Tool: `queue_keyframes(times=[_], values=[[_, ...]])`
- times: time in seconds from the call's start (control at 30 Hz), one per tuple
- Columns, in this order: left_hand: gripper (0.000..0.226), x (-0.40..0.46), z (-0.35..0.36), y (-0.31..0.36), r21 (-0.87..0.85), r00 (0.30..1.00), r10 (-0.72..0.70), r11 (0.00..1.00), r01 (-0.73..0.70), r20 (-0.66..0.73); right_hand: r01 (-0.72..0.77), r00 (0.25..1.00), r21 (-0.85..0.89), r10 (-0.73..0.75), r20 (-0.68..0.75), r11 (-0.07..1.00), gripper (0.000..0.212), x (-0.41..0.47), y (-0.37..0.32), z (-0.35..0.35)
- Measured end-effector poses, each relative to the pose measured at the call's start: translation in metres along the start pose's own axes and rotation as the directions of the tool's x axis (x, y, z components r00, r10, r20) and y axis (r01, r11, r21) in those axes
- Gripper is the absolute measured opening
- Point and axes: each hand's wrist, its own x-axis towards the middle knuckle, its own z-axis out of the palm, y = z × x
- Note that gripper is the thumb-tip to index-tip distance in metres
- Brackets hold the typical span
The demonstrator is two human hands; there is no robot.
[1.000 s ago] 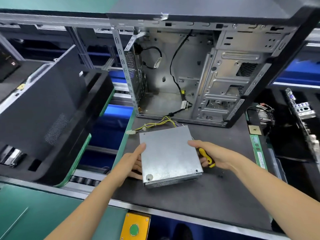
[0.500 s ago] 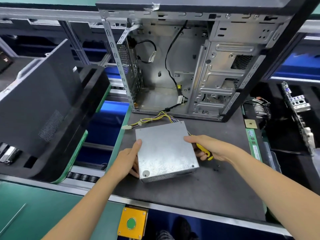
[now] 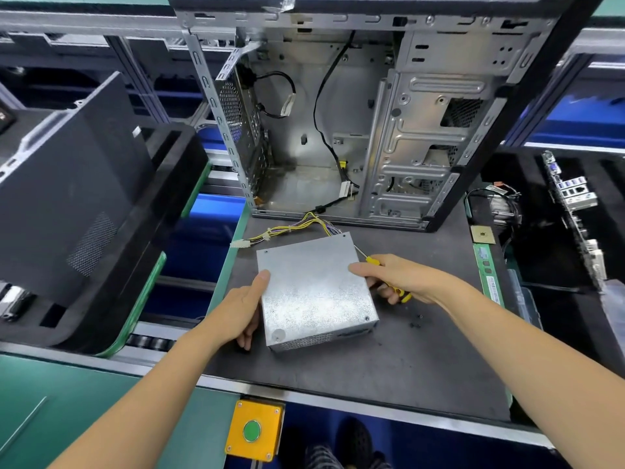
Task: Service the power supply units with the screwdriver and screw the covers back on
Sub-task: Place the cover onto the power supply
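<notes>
Head view: power supply unit (image 3: 316, 289), rigid, likely weighty sheet metal, slick. Left hand (image 3: 241, 308) grips nine-o'clock edge; right hand (image 3: 394, 277), holding screwdriver (image 3: 372, 261), steadies three-o'clock edge. Hold by side edges.

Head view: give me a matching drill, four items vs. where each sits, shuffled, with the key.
Items:
1. power supply unit
2. screwdriver
3. loose screws
4. green button

Places:
A. in the yellow box at the bench's front edge
B. on the dark mat, right of the unit
C. between both hands
D. in the right hand

Pairs: 1-C, 2-D, 3-B, 4-A. The left hand grips the unit's left edge.
</notes>
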Motion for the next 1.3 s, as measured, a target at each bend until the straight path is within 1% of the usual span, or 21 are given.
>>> queue_keyframes(times=[0.1,0.23,0.33,0.4,0.47,0.57,0.63,0.7,0.77,0.8,0.83,0.87,0.9,0.93,0.97,1.0,1.03,1.1,1.17,1.23,1.3], values=[[0.088,0.001,-0.001,0.000,0.019,1.000,-0.006,1.000,0.006,0.009,-0.005,1.000,-0.018,0.005,0.007,1.000,0.050,0.000,-0.001,-0.002],[0.088,0.000,-0.003,0.001,0.048,1.000,-0.001,0.999,0.001,0.007,-0.001,1.000,-0.066,0.003,0.028,0.998,0.051,-0.002,-0.005,-0.006],[0.084,-0.001,-0.004,0.001,0.042,1.000,0.003,0.999,-0.003,0.010,-0.035,0.999,-0.168,0.038,0.017,0.985,0.067,-0.006,-0.013,-0.010],[0.082,-0.002,-0.005,0.000,0.051,1.000,0.015,0.999,-0.015,0.003,-0.059,0.998,-0.212,0.062,0.007,0.975,0.071,-0.009,-0.015,-0.010],[0.079,-0.004,-0.007,0.001,0.048,0.999,0.042,0.998,-0.041,-0.018,-0.050,0.999,-0.171,0.051,0.002,0.984,0.070,-0.011,-0.012,-0.009],[0.064,-0.006,-0.004,0.003,-0.029,0.994,0.096,0.995,-0.098,-0.057,-0.016,0.999,-0.051,0.015,-0.030,0.999,0.062,-0.013,-0.009,-0.003],[0.059,-0.005,0.001,0.010,-0.057,0.985,0.134,0.988,-0.140,-0.109,0.011,0.998,0.010,-0.010,-0.065,1.000,0.060,-0.015,-0.008,0.002],[0.060,-0.006,0.005,0.016,0.011,0.968,0.175,0.984,-0.176,-0.179,0.050,0.994,0.083,-0.041,-0.106,0.995,0.055,-0.020,-0.004,0.007],[0.055,-0.007,0.008,0.019,0.118,0.951,0.207,0.976,-0.184,-0.229,0.101,0.983,0.172,-0.072,-0.167,0.980,0.041,-0.024,0.001,0.014],[0.055,-0.007,0.010,0.020,0.140,0.946,0.213,0.973,-0.183,-0.243,0.129,0.975,0.217,-0.084,-0.203,0.968,0.032,-0.026,0.003,0.019],[0.057,-0.007,0.011,0.021,0.114,0.949,0.189,0.980,-0.165,-0.252,0.157,0.966,0.241,-0.098,-0.238,0.958,0.024,-0.028,0.006,0.024],[0.058,-0.007,0.013,0.022,0.021,0.956,0.134,0.991,-0.133,-0.263,0.183,0.957,0.229,-0.120,-0.266,0.956,0.019,-0.029,0.008,0.030],[0.058,-0.007,0.016,0.024,-0.109,0.964,0.064,0.990,-0.095,-0.259,0.205,0.946,0.195,-0.143,-0.291,0.959,0.017,-0.030,0.011,0.036],[0.059,-0.007,0.022,0.025,-0.233,0.969,0.008,0.970,-0.068,-0.248,0.224,0.934,0.164,-0.163,-0.318,0.961,0.019,-0.030,0.014,0.041],[0.060,-0.006,0.027,0.025,-0.309,0.967,-0.021,0.949,-0.060,-0.252,0.241,0.919,0.151,-0.176,-0.352,0.959,0.023,-0.030,0.016,0.047],[0.059,-0.007,0.031,0.026,-0.331,0.959,-0.021,0.941,-0.076,-0.282,0.264,0.902,0.156,-0.187,-0.390,0.952,0.025,-0.030,0.018,0.052],[0.057,-0.008,0.034,0.027,-0.312,0.945,-0.006,0.944,-0.102,-0.327,0.292,0.881,0.165,-0.197,-0.431,0.942,0.026,-0.029,0.020,0.056],[0.054,-0.009,0.035,0.029,-0.224,0.914,0.023,0.967,-0.123,-0.405,0.332,0.837,0.154,-0.215,-0.504,0.931,0.028,-0.025,0.022,0.061],[0.049,-0.007,0.031,0.028,-0.136,0.905,0.051,0.984,-0.118,-0.422,0.359,0.811,0.142,-0.233,-0.536,0.922,0.023,-0.022,0.024,0.064],[0.041,-0.005,0.030,0.027,-0.164,0.913,0.075,0.975,-0.152,-0.400,0.371,0.815,0.178,-0.228,-0.533,0.911,0.029,-0.020,0.024,0.066],[0.037,-0.007,0.032,0.028,-0.287,0.921,0.099,0.933,-0.217,-0.376,0.366,0.841,0.223,-0.219,-0.495,0.903,0.036,-0.021,0.024,0.067]])
